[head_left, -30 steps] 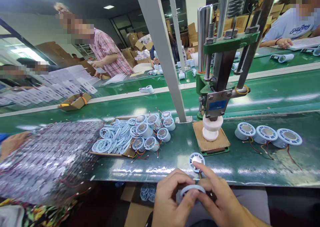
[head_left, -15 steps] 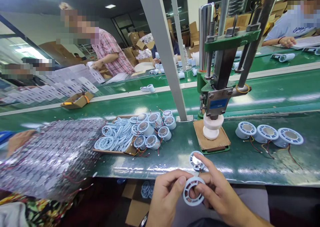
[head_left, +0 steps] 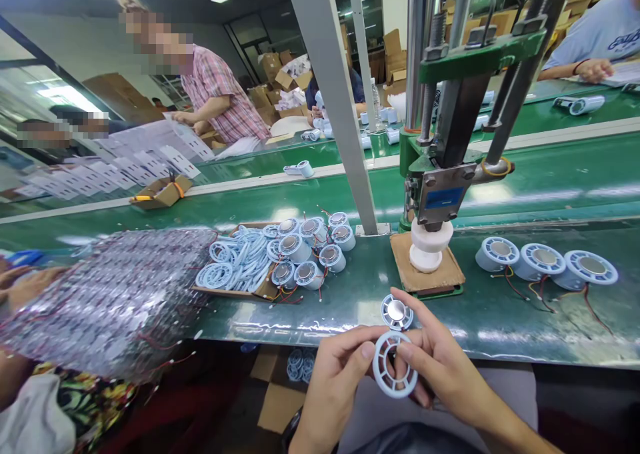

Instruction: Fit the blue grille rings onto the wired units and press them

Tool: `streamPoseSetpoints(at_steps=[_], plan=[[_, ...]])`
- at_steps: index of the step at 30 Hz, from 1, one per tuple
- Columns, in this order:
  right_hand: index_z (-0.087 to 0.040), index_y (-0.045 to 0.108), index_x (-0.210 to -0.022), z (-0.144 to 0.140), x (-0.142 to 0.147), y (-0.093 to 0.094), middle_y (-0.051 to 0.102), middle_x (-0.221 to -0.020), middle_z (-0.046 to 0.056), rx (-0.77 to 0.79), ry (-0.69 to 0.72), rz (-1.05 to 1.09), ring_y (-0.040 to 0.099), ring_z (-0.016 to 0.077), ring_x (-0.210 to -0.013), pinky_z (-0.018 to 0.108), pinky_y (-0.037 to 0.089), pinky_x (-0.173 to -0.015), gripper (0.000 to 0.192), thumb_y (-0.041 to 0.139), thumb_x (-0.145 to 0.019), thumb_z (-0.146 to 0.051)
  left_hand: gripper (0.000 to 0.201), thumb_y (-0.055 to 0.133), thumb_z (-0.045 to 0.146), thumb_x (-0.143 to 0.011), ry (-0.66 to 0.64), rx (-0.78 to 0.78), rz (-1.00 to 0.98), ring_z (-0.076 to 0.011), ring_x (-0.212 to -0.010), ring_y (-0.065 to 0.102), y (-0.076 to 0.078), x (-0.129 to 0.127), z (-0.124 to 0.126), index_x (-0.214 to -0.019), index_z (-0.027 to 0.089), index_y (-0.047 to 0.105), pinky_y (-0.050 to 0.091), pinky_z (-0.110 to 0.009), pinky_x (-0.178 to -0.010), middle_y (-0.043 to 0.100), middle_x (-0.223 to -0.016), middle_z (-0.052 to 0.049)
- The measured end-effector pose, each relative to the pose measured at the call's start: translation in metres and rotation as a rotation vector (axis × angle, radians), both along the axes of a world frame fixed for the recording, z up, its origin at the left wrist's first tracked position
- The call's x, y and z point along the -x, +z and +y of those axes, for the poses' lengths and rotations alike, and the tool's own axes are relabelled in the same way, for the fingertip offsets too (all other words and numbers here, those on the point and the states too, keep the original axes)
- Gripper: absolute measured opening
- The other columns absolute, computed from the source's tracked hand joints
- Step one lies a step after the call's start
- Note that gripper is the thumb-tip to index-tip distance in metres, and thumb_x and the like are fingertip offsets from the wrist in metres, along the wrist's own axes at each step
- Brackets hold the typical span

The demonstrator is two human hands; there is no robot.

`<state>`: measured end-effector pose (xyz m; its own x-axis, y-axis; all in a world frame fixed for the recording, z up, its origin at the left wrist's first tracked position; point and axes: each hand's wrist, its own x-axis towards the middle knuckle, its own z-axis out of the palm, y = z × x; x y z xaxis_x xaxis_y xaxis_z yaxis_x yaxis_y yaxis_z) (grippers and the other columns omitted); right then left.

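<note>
A pale blue spoked plastic ring (head_left: 397, 393) is held upright between my two hands, just off the bench's front edge. My left hand (head_left: 335, 374) pinches its left rim between thumb and fingers. From the other side my right hand (head_left: 440, 367) grips it, thumb on the spokes and some fingers behind, while the index finger stretches forward. Close beyond that finger lies a round blue housing (head_left: 397, 313) with a silver disc in its centre. A hand press (head_left: 440, 201) with a white plastic head stands past it, over a brown board (head_left: 405, 277).
A carton (head_left: 235, 294) of loose blue rings stands left of the press, with several wired housings (head_left: 310, 274) beside it. Three more housings (head_left: 543, 261) line up at right. Bubble-wrapped parts (head_left: 115, 301) lie far left near a co-worker's hands (head_left: 35, 287). A grey post (head_left: 345, 121) rises behind.
The ring has turned a little in my fingers and faces me more fully. My view has shifted slightly. At far left, the co-worker's hands have moved more into sight.
</note>
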<state>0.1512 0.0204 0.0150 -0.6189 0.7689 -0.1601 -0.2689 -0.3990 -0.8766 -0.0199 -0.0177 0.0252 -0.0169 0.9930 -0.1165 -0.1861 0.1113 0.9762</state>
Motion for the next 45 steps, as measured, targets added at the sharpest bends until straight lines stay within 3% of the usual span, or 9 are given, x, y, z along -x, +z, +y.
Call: streamPoseSetpoints(at_steps=[20,26,30,32,34,36,38,41,45], plan=[[-0.018,0.018,-0.152,0.008,0.006,-0.012,0.063,-0.062,-0.005,0.139,0.032,0.12,0.042,0.0041,-0.032,0.011,0.031,-0.03,0.086,0.066,-0.088,-0.047,0.047,0.074,0.052,-0.081,-0.031,0.08,-0.126,-0.0118,-0.051,0.06,-0.003,-0.007,-0.004,-0.114,0.018,0.077,0.053,-0.022,-0.047,0.069,-0.066,-0.004],[-0.02,0.017,-0.154,0.004,0.014,-0.015,0.063,-0.065,-0.005,0.089,0.066,-0.036,0.044,0.0058,-0.033,0.014,0.033,-0.03,0.085,0.06,-0.089,-0.051,0.054,0.077,0.056,-0.077,0.004,0.131,-0.08,-0.0134,-0.052,0.061,-0.009,-0.001,-0.01,-0.114,0.017,0.076,0.053,-0.023,-0.046,0.07,-0.068,-0.004],[-0.02,0.039,-0.149,-0.011,0.007,-0.029,0.072,-0.086,0.005,-0.361,0.036,-0.428,0.061,0.0119,-0.054,0.023,0.053,-0.052,0.059,0.051,-0.095,-0.042,0.063,0.079,0.061,-0.069,0.107,0.266,0.182,-0.0193,-0.062,0.066,-0.053,0.023,-0.04,-0.11,0.013,0.076,0.054,-0.027,-0.051,0.073,-0.073,-0.008],[-0.021,0.05,-0.141,-0.013,-0.006,-0.037,0.074,-0.097,0.007,-0.645,-0.108,-0.58,0.064,0.0116,-0.06,0.025,0.057,-0.066,0.047,0.05,-0.096,-0.037,0.071,0.074,0.07,-0.067,0.245,0.352,0.299,-0.0208,-0.061,0.066,-0.087,0.044,-0.058,-0.105,0.011,0.074,0.054,-0.029,-0.051,0.072,-0.07,-0.007],[-0.022,0.053,-0.135,-0.006,-0.021,-0.041,0.074,-0.098,0.006,-0.819,-0.293,-0.671,0.062,0.0092,-0.056,0.021,0.056,-0.064,0.039,0.048,-0.098,-0.034,0.073,0.07,0.072,-0.07,0.386,0.428,0.379,-0.0199,-0.058,0.065,-0.121,0.07,-0.069,-0.107,0.01,0.071,0.053,-0.03,-0.052,0.069,-0.067,-0.005],[-0.022,0.056,-0.128,0.009,-0.03,-0.041,0.073,-0.093,0.003,-0.904,-0.47,-0.741,0.06,0.0082,-0.053,0.018,0.052,-0.056,0.032,0.048,-0.099,-0.033,0.058,0.066,0.062,-0.082,0.511,0.521,0.47,-0.018,-0.058,0.064,-0.151,0.098,-0.07,-0.108,0.01,0.068,0.054,-0.031,-0.055,0.068,-0.071,-0.002],[-0.02,0.059,-0.121,0.026,-0.03,-0.042,0.072,-0.088,0.003,-0.96,-0.613,-0.797,0.06,0.0093,-0.055,0.019,0.051,-0.055,0.029,0.049,-0.099,-0.035,0.036,0.061,0.044,-0.094,0.595,0.604,0.56,-0.0169,-0.074,0.067,-0.172,0.125,-0.06,-0.114,0.014,0.064,0.058,-0.034,-0.067,0.07,-0.094,-0.005],[-0.015,0.06,-0.116,0.045,-0.02,-0.047,0.069,-0.09,0.007,-1.112,-0.736,-0.861,0.061,0.013,-0.064,0.024,0.051,-0.064,0.029,0.047,-0.099,-0.035,0.031,0.062,0.034,-0.096,0.659,0.653,0.687,-0.0216,-0.098,0.067,-0.182,0.157,-0.038,-0.122,0.017,0.061,0.059,-0.042,-0.082,0.065,-0.119,-0.009],[-0.01,0.057,-0.124,0.054,-0.008,-0.06,0.062,-0.116,0.017,-1.463,-0.636,-0.879,0.063,0.0262,-0.101,0.037,0.049,-0.086,0.039,0.041,-0.101,-0.038,0.032,0.063,0.034,-0.095,0.813,0.544,0.883,-0.0228,-0.1,0.067,-0.151,0.189,-0.025,-0.123,0.017,0.061,0.058,-0.043,-0.084,0.065,-0.121,-0.009]])
